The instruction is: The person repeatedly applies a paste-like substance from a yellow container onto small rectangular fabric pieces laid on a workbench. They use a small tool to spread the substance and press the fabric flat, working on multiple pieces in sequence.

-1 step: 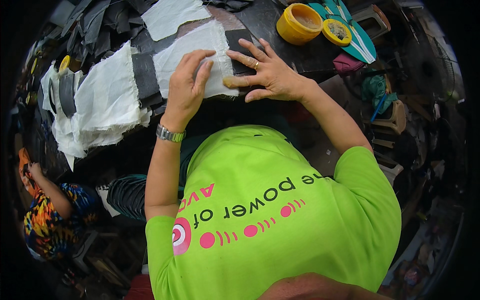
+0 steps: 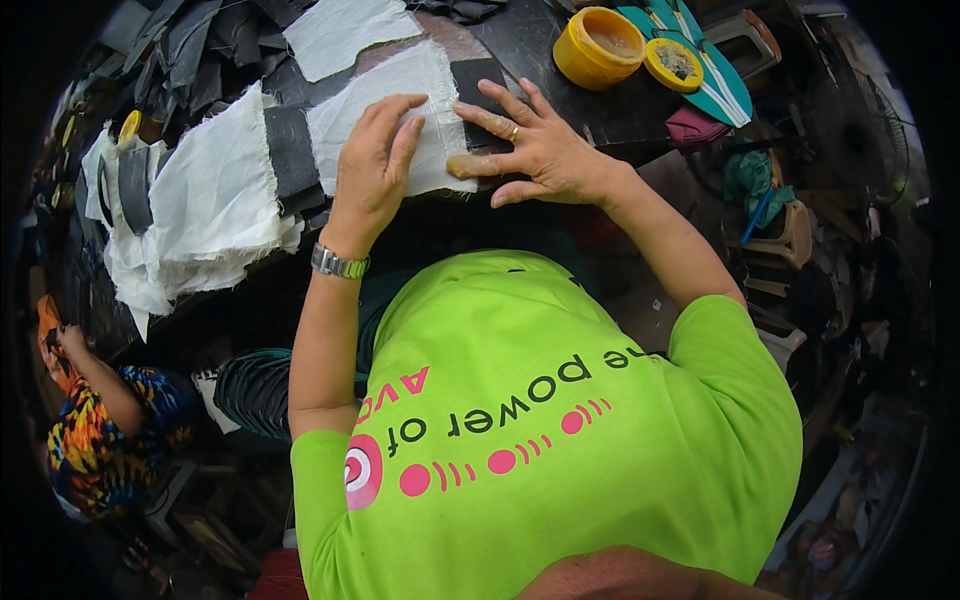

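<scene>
A white woven cloth piece with frayed edges lies near the table's front edge, over dark sheet material. My left hand is over its middle, fingers bent and thumb apart, holding nothing. Spread wide, my right hand has its fingertips at the cloth's right edge, beside a black piece that sticks out from there. The right index finger looks stained yellowish-brown. Whether the left fingertips press on the cloth I cannot tell. A second white cloth piece lies farther back.
To the left, white cloth hangs over the table edge, with black strips heaped behind it. A yellow tub of brownish paste and its lid stand at the back right, near teal flat pieces. Another person is at lower left.
My left hand has shifted very slightly back and left over the cloth. Everything else looks the same.
</scene>
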`<state>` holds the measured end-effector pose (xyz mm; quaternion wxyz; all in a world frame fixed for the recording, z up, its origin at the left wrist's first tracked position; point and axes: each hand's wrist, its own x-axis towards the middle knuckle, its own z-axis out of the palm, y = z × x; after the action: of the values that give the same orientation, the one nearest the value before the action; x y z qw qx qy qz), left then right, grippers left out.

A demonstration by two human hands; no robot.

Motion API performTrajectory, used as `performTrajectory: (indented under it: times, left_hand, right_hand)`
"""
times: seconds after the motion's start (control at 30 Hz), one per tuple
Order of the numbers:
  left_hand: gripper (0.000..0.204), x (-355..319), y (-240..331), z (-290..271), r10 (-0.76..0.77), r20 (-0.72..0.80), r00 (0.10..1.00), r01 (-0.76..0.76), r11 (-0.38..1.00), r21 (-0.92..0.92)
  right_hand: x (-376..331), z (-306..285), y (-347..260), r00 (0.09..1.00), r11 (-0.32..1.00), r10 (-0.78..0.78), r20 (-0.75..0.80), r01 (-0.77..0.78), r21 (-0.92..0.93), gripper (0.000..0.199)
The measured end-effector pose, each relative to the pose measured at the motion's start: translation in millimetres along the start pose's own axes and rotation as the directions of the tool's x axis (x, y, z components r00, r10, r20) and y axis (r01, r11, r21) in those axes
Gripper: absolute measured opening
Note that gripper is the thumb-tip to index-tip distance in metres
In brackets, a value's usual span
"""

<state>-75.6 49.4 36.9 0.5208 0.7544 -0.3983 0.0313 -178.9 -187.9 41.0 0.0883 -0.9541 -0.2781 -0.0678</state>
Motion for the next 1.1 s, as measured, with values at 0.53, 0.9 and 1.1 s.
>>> performTrajectory:
  times: [0.53,0.9,1.1]
  left_hand:
    - [0.045,18.1,-49.4,23.2,-0.024,0.087,0.996,-0.030,0.827,0.562]
    - [0.046,15.9,-47.4,22.2,-0.005,0.077,0.997,-0.042,0.807,0.588]
    - [0.047,17.5,-47.4,23.2,-0.012,0.092,0.996,-0.046,0.798,0.601]
  right_hand:
    - [-34.8,-97.4,72.8,0.725,0.838,0.546,-0.420,-0.475,0.270,0.050]
    - [-32.7,-97.5,124.2,0.558,0.562,0.787,-0.262,-0.824,-0.067,0.041]
    - [-38.2,-103.0,63.9,0.268,0.330,0.937,0.223,-0.888,-0.321,0.055]
